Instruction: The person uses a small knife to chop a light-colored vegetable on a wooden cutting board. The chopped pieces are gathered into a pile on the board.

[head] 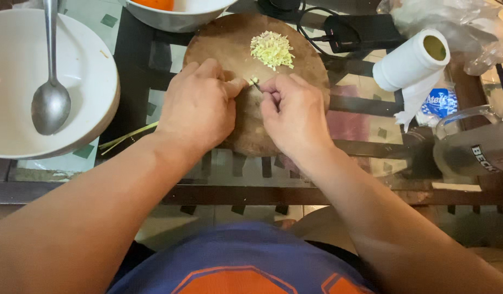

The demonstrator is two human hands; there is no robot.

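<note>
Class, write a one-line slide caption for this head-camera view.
Left hand and right hand meet over a small pale green piece on a round wooden chopping board, beside a chopped pale yellow pile.

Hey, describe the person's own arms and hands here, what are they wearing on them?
Both forearms are bare from the elbow down; no sleeves reach into view. The left hand and right hand wear no gloves, and no rings, watch or bracelet show on the visible sides. The only clothing seen is a blue shirt with an orange shape outlined in white across the chest.
</note>
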